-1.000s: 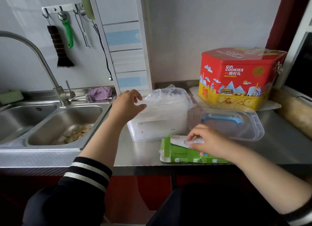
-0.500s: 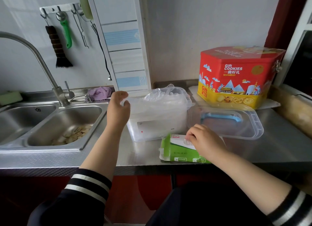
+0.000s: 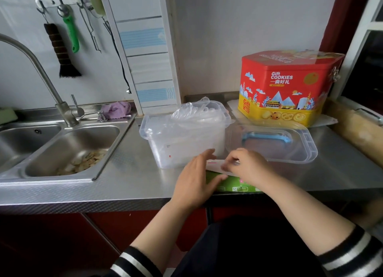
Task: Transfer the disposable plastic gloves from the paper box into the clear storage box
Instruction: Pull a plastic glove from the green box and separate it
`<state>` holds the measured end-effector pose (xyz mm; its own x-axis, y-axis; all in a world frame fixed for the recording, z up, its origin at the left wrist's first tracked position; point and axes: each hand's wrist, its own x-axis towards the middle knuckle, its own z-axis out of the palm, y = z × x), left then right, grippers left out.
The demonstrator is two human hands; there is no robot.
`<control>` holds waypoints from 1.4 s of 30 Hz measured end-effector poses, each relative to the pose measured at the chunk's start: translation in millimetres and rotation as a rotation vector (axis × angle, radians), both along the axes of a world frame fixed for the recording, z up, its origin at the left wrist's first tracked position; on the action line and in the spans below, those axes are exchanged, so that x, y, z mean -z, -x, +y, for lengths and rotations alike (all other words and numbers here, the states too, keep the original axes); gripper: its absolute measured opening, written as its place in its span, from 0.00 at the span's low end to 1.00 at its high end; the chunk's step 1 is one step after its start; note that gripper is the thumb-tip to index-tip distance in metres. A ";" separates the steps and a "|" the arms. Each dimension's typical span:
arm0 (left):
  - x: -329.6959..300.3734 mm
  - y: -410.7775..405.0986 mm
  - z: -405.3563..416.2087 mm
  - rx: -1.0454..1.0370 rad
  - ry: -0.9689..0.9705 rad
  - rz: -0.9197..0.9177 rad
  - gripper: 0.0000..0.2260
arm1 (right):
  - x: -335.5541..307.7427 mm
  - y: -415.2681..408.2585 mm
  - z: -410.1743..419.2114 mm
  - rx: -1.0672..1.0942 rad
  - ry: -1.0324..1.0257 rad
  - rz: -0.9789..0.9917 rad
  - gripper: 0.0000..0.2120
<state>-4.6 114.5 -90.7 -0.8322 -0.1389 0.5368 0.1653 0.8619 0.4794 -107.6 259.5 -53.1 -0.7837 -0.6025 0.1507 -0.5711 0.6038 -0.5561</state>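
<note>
**Both hands on the paper box at the counter edge**

Your left hand [image 3: 194, 181] lies on the left end of the green paper box [image 3: 234, 183], fingers straight and together, thumb along its front side. Your right hand [image 3: 246, 169] curls over the box's white top flap [image 3: 215, 166], fingertips pinching at it. The box sits at the front edge of the counter [image 3: 132, 173], just in front of the clear box [image 3: 184, 140]. Gloves [image 3: 192, 115] are heaped in the clear box, rising above its rim. Its lid [image 3: 290, 146] lies upturned just to the right, before the cookie tin [image 3: 288, 88]. The sink [image 3: 68, 148] is to the left.
</note>
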 end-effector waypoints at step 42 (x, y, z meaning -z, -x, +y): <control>-166.5 64.7 -112.1 -0.412 -0.581 -0.181 0.18 | -99.7 39.6 -107.5 -0.344 -0.268 0.341 0.33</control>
<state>-69.4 2.4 75.8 -0.7198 -0.6797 0.1410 -0.2417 0.4359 0.8669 -147.2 152.1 46.6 -0.4687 -0.8672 0.1681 -0.8812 0.4457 -0.1578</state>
